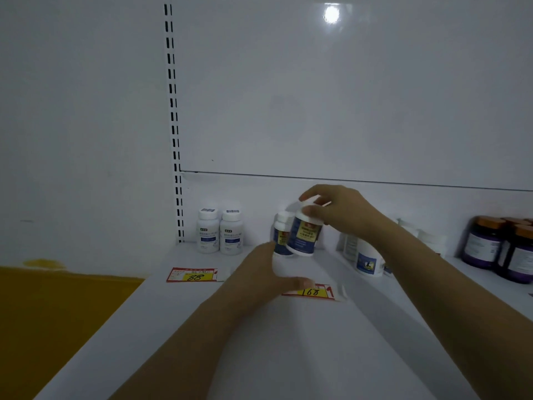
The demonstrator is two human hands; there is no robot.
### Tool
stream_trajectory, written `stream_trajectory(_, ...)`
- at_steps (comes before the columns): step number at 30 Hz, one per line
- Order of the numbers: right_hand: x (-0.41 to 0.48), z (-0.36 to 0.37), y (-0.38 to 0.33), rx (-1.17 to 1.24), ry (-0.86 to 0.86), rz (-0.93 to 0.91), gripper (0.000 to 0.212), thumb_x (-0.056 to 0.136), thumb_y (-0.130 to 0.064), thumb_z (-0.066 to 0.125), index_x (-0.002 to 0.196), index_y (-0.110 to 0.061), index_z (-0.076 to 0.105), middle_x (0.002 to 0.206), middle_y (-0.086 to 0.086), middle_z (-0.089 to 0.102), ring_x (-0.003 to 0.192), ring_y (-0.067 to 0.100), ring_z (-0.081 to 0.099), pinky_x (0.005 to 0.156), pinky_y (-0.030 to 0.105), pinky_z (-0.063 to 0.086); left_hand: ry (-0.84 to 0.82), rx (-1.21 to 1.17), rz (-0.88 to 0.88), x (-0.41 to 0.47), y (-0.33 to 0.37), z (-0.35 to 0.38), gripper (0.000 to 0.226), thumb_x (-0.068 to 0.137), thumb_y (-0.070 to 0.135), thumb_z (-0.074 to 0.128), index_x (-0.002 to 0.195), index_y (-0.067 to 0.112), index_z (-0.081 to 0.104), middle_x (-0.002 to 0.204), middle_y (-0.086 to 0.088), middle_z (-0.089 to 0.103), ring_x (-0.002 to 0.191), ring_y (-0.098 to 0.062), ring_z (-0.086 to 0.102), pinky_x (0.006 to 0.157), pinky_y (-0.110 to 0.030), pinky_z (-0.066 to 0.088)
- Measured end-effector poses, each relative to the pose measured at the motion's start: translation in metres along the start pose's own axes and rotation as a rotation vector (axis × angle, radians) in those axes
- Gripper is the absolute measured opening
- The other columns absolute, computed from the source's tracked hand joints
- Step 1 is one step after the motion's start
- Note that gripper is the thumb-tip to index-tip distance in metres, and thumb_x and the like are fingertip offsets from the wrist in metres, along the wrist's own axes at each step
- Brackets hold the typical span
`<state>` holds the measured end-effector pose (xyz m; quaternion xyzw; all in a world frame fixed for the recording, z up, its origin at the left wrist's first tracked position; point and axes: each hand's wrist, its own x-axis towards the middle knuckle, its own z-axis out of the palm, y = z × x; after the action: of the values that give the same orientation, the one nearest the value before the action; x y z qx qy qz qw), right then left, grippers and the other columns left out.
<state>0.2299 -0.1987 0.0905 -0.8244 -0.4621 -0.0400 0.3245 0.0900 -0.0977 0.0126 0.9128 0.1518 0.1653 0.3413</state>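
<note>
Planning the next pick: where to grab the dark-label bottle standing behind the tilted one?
Grip the standing bottle by its white cap, fingers from above-left. It is upright with the cap exposed; the tilted bottle in the right hand covers its right side.

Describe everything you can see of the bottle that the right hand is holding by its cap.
The bottle is white plastic, by its look, with a white cap and a dark blue label bearing a yellow panel; the print is too blurred to read. The right hand pinches it from above at the cap. It leans, base towards the left, over the white shelf, close beside a second bottle of the same kind; whether they touch is unclear.
</note>
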Motion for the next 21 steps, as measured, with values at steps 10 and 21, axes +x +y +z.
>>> stream_trajectory(10, -0.023, 0.022, -0.004, 0.376, 0.066, 0.003, 0.033, 0.089, -0.045, 0.058, 0.11, -0.022, 0.066, 0.108, -0.003, 0.068, 0.099, 0.014, 0.064, 0.09, 0.035, 0.054, 0.093, -0.073, 0.026, 0.007, -0.003, -0.005, 0.053, 0.075, 0.038, 0.075, 0.121, 0.021, 0.056, 0.115, 0.004, 0.066, 0.091, -0.004, 0.058, 0.075, -0.01, 0.042)
stream_trajectory(21, -0.031, 0.037, 0.006, 0.59, 0.064, -0.002, 0.029, 0.093, -0.037, 0.053, 0.115, -0.023, 0.066, 0.108, -0.007, 0.069, 0.098, 0.009, 0.065, 0.088, 0.028, 0.054, 0.111, -0.108, 0.048, 0.006, -0.005, -0.003, 0.046, 0.066, 0.041, 0.081, 0.103, 0.03, 0.055, 0.088, 0.018, 0.061, 0.079, 0.005, 0.058, 0.066, -0.005, 0.042)
